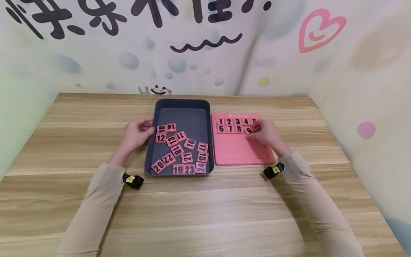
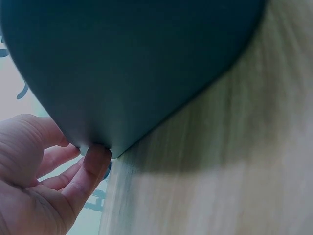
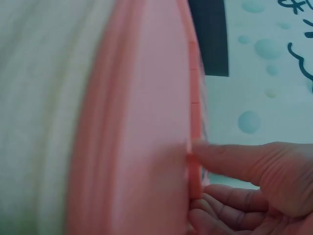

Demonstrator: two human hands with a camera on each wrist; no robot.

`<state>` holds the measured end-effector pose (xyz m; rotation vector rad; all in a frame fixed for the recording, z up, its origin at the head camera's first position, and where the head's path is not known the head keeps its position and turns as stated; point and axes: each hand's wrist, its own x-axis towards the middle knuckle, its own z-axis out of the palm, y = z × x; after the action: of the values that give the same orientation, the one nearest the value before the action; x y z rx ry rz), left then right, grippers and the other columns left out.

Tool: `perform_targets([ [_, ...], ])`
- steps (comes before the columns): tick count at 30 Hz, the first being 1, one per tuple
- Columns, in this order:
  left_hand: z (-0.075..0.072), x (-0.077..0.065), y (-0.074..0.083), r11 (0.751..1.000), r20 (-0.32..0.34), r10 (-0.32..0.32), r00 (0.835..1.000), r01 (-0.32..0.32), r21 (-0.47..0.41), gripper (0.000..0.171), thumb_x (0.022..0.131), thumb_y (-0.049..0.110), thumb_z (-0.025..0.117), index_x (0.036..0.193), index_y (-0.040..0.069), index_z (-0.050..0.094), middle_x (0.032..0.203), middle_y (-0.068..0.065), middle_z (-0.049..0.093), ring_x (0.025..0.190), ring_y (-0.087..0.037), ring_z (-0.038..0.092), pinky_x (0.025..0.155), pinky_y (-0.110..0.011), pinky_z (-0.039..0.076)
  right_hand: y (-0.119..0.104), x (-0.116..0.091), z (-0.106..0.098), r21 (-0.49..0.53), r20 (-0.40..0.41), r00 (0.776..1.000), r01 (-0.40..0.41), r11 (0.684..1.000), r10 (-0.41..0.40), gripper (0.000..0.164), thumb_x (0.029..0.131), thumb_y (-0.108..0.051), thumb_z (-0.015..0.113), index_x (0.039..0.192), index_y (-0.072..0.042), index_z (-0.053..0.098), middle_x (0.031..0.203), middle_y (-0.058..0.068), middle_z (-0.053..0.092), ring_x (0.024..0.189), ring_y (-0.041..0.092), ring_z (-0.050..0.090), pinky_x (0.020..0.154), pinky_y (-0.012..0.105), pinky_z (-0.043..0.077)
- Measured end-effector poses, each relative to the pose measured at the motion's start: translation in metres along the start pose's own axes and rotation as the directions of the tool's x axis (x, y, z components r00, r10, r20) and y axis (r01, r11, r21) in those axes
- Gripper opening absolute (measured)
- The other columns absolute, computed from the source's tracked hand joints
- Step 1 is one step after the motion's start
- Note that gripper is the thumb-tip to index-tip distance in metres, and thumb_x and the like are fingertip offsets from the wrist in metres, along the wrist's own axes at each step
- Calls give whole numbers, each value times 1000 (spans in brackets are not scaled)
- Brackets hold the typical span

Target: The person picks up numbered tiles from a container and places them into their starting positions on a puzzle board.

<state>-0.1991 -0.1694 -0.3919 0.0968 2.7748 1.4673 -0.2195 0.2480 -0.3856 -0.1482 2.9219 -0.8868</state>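
Observation:
My left hand (image 1: 138, 131) holds the left side of a dark blue-grey tray (image 1: 183, 104), with its thumb (image 2: 93, 164) against the outer wall. Inside the tray lie several pink number tiles, among them tile 16 (image 1: 190, 143) and tile 20 (image 1: 158, 166), turned at different angles. To the right is a pink square puzzle board (image 1: 237, 151). Tiles 1 to 8 sit in two rows at its top, such as tile 7 (image 1: 229, 129). The right hand (image 1: 266, 132) pinches tile 9 (image 1: 249, 131), slightly tilted, beside tile 8; its fingers partly cover tile 5 (image 1: 254, 121).
Tray and board stand side by side on a wood-grain table (image 1: 205, 210). A printed wall covering (image 1: 205, 71) rises behind the table's far edge, and another wall stands at the right. Black straps with small cameras (image 1: 133, 180) are on both wrists.

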Motion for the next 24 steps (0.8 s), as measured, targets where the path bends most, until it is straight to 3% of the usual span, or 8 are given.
perform_targets([
  [4, -1, -1, 1, 1000, 2, -2, 1000, 2, 3, 40, 89, 0, 56, 128, -8, 51, 111, -28, 60, 97, -35, 60, 82, -33, 53, 0, 3, -3, 8, 23, 1000, 18, 1000, -18, 28, 73, 0, 74, 94, 11, 61, 92, 26, 64, 85, 35, 61, 79, 42, 51],
  [8, -1, -1, 1, 1000, 1, 1, 1000, -1, 5, 39, 89, 0, 55, 128, -8, 51, 111, -29, 59, 97, -36, 60, 85, -41, 51, 2, 6, -4, -3, 15, 1000, -2, 1000, 2, 21, 75, -1, 73, 90, 9, 62, 88, 22, 66, 80, 30, 62, 73, 35, 52],
  [15, 0, 1, 0, 1000, -4, 16, 1000, -16, -5, 38, 89, 0, 56, 126, -8, 52, 110, -29, 60, 96, -35, 60, 83, -40, 52, 2, 9, -6, -28, -5, 1000, -3, 1000, 3, 18, 73, -5, 75, 83, 6, 64, 82, 18, 67, 71, 22, 60, 63, 25, 46],
  [24, 0, 1, -1, 1000, 0, 4, 1000, -4, -13, 38, 89, 0, 56, 126, -8, 52, 110, -28, 60, 96, -35, 60, 82, -38, 53, -10, 14, -16, -25, 7, 1000, -15, 1000, 15, 28, 75, -10, 76, 92, 7, 63, 89, 21, 67, 82, 30, 62, 73, 34, 49],
])
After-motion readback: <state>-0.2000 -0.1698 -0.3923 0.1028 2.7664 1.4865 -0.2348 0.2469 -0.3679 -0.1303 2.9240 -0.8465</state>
